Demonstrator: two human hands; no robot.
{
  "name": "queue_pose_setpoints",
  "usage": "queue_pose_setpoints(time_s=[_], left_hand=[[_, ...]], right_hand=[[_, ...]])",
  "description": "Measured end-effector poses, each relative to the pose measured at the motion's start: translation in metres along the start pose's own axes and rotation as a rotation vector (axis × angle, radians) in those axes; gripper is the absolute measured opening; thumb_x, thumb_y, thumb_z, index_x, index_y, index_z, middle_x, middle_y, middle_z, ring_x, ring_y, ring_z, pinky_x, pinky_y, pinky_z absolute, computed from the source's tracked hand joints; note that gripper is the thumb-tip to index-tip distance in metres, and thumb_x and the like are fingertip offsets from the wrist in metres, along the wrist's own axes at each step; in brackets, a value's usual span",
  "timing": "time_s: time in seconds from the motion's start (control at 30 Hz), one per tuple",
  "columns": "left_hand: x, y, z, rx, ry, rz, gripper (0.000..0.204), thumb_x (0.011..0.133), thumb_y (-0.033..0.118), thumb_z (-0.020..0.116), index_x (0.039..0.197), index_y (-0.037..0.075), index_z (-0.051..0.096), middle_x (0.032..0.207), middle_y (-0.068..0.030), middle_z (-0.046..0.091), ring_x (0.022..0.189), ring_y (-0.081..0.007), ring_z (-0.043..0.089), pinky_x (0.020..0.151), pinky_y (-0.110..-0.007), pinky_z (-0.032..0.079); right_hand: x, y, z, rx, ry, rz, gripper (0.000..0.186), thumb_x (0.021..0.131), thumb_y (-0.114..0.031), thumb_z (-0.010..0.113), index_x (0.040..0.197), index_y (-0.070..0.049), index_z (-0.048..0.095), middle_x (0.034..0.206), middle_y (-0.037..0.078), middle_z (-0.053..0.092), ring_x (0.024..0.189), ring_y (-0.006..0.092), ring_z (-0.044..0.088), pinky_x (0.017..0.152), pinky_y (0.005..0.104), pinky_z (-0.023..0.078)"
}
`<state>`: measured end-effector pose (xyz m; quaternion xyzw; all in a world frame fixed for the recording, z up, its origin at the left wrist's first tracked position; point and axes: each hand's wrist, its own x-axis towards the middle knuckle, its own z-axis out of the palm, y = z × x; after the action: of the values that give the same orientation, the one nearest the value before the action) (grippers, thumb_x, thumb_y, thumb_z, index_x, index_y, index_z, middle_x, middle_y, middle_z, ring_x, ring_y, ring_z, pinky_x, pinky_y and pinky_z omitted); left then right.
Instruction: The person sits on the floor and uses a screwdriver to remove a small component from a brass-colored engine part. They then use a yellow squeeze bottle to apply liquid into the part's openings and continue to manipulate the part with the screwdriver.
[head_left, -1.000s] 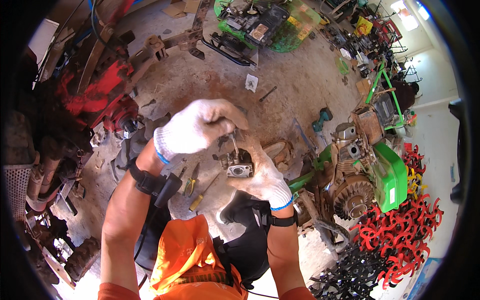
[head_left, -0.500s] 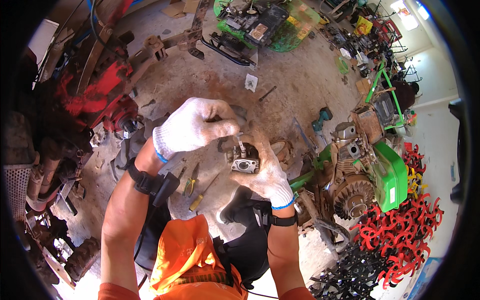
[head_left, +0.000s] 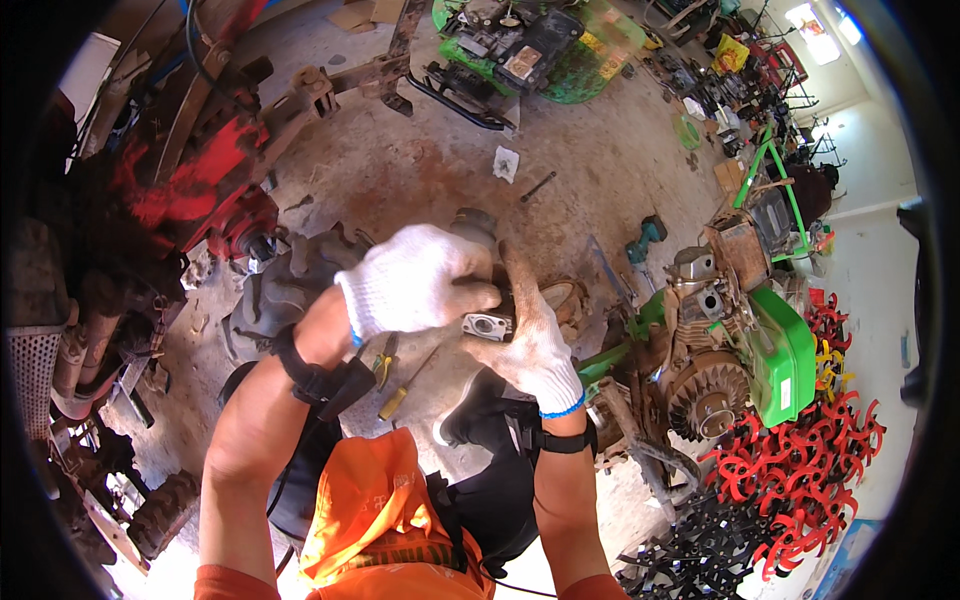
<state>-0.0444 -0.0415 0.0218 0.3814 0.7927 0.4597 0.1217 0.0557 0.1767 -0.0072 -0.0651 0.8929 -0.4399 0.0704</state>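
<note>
A small metal carburetor [head_left: 487, 326] with a pale flange and a round bore sits in my right hand [head_left: 537, 345], mostly covered by the gloves. My right fingers and thumb are wrapped round it. Over its top, my left hand [head_left: 422, 285] is closed, its thumb and fingertips pressed together against the carburetor. Whatever they pinch is hidden. Both hands wear white knit gloves with blue cuff edges; the right one is stained brown.
Pliers [head_left: 384, 366] and a yellow-handled screwdriver [head_left: 394, 402] lie on the floor below my left hand. Rightward stand a dirty engine [head_left: 700, 330] with a green tank [head_left: 783, 350], a teal power tool [head_left: 645, 238] and piled red curved blades [head_left: 800, 455]. Red machinery [head_left: 190, 190] stands left.
My left hand has moved right and down, now covering the carburetor's top. The slender light-coloured part that showed below its fingertips is hidden. My right hand still holds the carburetor.
</note>
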Motion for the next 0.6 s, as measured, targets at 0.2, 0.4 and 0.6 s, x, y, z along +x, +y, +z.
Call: queue_pose_setpoints(time_s=[0.2, 0.4, 0.6], left_hand=[[-0.003, -0.004, 0.007, -0.044, -0.013, 0.012, 0.022, 0.096, 0.022, 0.083, 0.106, 0.003, 0.081, 0.094, -0.0194, 0.076, 0.089, -0.0391, 0.076, 0.078, -0.046, 0.059], [-0.004, -0.016, 0.005, -0.128, 0.026, 0.194, 0.019, 0.095, 0.013, 0.083, 0.110, 0.003, 0.081, 0.104, -0.0163, 0.079, 0.098, -0.0362, 0.078, 0.087, -0.044, 0.062], [-0.008, -0.010, 0.002, -0.070, 0.001, 0.098, 0.018, 0.094, 0.010, 0.082, 0.110, 0.003, 0.082, 0.106, -0.0173, 0.079, 0.101, -0.0361, 0.078, 0.088, -0.044, 0.062]], right_hand=[[0.001, -0.002, 0.001, 0.063, 0.002, 0.045, 0.130, 0.074, 0.000, 0.095, 0.178, 0.000, 0.017, 0.175, 0.026, 0.041, 0.157, 0.0332, 0.049, 0.128, 0.0401, 0.045], [0.000, 0.001, -0.003, 0.182, 0.007, 0.028, 0.132, 0.074, 0.001, 0.096, 0.179, -0.002, 0.017, 0.177, 0.025, 0.039, 0.159, 0.0302, 0.048, 0.129, 0.0390, 0.043], [0.001, 0.002, -0.002, 0.261, -0.018, 0.067, 0.131, 0.073, -0.004, 0.098, 0.179, -0.003, 0.019, 0.179, 0.024, 0.036, 0.161, 0.0323, 0.045, 0.132, 0.0407, 0.039]])
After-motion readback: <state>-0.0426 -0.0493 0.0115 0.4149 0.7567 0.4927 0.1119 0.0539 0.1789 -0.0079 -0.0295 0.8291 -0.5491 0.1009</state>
